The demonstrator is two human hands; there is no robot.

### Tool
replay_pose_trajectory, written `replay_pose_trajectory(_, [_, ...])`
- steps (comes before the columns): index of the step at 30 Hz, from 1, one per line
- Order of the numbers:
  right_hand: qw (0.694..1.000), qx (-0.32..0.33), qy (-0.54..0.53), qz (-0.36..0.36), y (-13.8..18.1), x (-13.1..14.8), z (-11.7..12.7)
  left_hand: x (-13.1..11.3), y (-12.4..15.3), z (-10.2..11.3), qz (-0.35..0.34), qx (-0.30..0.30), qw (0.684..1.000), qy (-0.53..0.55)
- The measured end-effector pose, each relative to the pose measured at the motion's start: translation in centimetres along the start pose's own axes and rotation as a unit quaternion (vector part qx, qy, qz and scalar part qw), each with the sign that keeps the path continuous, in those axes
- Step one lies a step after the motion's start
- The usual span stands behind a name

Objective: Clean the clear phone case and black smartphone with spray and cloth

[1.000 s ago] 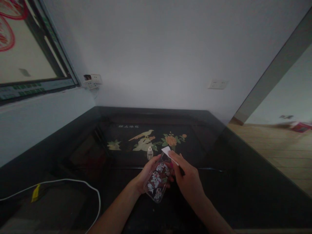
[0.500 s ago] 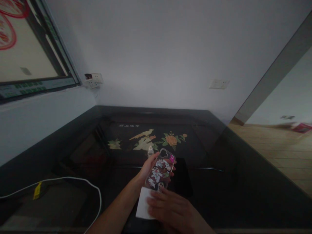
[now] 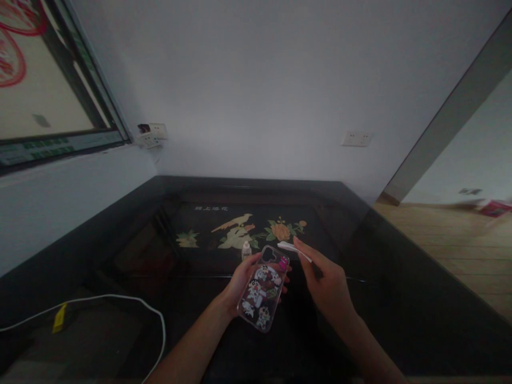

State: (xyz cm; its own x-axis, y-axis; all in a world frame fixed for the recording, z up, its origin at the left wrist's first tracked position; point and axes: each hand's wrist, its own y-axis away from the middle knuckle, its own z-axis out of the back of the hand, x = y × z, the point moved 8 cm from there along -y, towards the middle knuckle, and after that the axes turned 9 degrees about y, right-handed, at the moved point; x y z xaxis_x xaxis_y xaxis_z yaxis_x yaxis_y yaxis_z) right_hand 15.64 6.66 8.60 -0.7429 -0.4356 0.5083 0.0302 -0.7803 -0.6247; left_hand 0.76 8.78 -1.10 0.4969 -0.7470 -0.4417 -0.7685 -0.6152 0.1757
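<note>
Left hand (image 3: 240, 284): its fingers are wrapped around a clear phone case (image 3: 262, 293).
Phone case: held tilted in the left fingers, with cartoon pictures all over, and the camera hole at the far end.
Right hand (image 3: 330, 282): its fingers are pinched on a thin white sheet (image 3: 288, 247), near the camera hole; I cannot tell if the sheet touches the case.
Bottle (image 3: 246, 248): small, white, standing just past the left fingers.
Worktop (image 3: 400, 320): black and shiny, under both hands.
Bird picture (image 3: 234, 221): on the worktop, past the fingers, with an orange flower (image 3: 280, 231) beside it.
Cable (image 3: 108, 295): white, curvy, left of the left fingers, with a yellow tag (image 3: 59, 318).
Wall (image 3: 256, 80): pale, well past the fingers, with a left socket (image 3: 158, 130) and a right socket (image 3: 357, 139).
Window (image 3: 52, 90): far left of the fingers, with red shapes (image 3: 10, 58).
Floor (image 3: 452, 250): light brown, far right of the right fingers.
</note>
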Motion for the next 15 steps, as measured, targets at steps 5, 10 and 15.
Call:
replay_pose_trajectory(5, [0.993, 0.076, 0.013, 0.086, 2.2, 1.6, -2.6, 0.0, 0.0, 0.4, -0.008, -0.025, 0.999, 0.019])
replay_pose_trajectory(10, [0.985, 0.097, 0.012, 0.142, 4.2, 3.6, -2.9, 0.0, 0.1, 0.4, -0.006, -0.057, 0.998, 0.032])
replay_pose_trajectory(15, [0.967, 0.147, 0.004, 0.209, 6.5, 6.6, -3.0, -0.4, -0.1, 0.0, -0.021, -0.039, 0.998, 0.035])
